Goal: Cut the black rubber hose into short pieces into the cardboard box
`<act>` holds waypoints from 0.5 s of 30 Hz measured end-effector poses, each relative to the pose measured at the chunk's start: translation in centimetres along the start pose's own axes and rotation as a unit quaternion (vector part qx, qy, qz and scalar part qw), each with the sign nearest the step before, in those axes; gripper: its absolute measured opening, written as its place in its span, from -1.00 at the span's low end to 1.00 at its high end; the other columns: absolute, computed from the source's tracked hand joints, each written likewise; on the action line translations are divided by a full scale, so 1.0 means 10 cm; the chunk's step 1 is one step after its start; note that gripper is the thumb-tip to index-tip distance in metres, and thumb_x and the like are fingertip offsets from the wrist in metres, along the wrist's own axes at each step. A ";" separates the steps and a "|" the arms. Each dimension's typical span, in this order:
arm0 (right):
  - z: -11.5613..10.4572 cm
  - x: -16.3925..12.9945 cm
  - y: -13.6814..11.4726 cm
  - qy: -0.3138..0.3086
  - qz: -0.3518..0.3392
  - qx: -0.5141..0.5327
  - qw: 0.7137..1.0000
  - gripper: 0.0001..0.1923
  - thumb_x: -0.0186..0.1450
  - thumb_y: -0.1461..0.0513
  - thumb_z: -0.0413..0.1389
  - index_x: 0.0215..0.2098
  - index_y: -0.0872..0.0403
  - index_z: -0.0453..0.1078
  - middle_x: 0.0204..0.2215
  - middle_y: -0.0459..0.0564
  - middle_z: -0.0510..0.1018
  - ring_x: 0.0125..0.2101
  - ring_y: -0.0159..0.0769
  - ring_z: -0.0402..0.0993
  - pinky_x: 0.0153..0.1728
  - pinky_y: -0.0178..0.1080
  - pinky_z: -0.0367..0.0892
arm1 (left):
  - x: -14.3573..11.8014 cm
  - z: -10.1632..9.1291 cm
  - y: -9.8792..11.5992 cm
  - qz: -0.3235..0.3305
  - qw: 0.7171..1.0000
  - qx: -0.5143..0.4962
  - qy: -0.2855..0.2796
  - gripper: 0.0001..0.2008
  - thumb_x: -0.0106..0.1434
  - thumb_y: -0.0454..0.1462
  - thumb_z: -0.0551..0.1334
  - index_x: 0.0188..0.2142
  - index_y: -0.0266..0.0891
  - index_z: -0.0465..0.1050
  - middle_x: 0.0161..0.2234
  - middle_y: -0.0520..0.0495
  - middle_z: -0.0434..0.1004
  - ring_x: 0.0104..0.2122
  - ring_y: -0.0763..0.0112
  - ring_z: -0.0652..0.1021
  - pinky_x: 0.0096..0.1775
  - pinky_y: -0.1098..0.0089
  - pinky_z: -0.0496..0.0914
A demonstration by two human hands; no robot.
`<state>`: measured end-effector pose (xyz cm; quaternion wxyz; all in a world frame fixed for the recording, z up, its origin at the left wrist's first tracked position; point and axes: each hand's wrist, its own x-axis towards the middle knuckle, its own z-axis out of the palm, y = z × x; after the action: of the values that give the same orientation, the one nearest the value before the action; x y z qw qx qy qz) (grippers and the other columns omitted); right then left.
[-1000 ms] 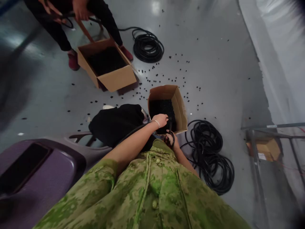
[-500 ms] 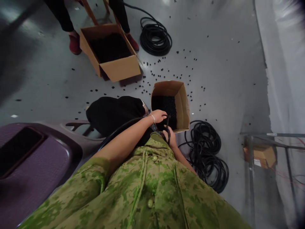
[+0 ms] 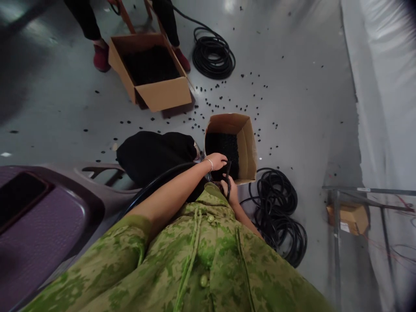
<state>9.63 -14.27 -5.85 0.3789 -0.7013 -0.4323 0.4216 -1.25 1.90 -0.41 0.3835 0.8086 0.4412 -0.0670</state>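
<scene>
No readable text, white label on small box (image 3: 347,218) (too blurred)

top: green camouflage shirt (image 3: 208,260), short sleeves, blotchy light and dark green | front: row of round pale green buttons (image 3: 203,280) down a stitched placket | left wrist: thin silvery bracelet (image 3: 210,163) | legs: black trousers (image 3: 156,154) | forearms bare
</scene>
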 end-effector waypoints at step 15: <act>-0.01 0.00 0.04 0.003 0.000 -0.018 1.000 -0.56 0.24 0.04 0.05 0.01 0.06 0.38 -0.29 -0.01 0.56 -0.33 -0.25 0.45 -0.24 -0.24 0.35 | 0.03 0.01 0.03 -0.007 1.000 -0.011 -0.004 -0.67 0.29 -0.22 0.09 -0.02 -0.05 0.52 -0.07 0.05 0.59 -0.08 0.40 0.53 -0.08 0.51 0.36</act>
<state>9.87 -14.41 -6.20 0.3677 -0.7092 -0.4388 0.4115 -0.77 1.96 -0.42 0.3938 0.8011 0.4456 -0.0681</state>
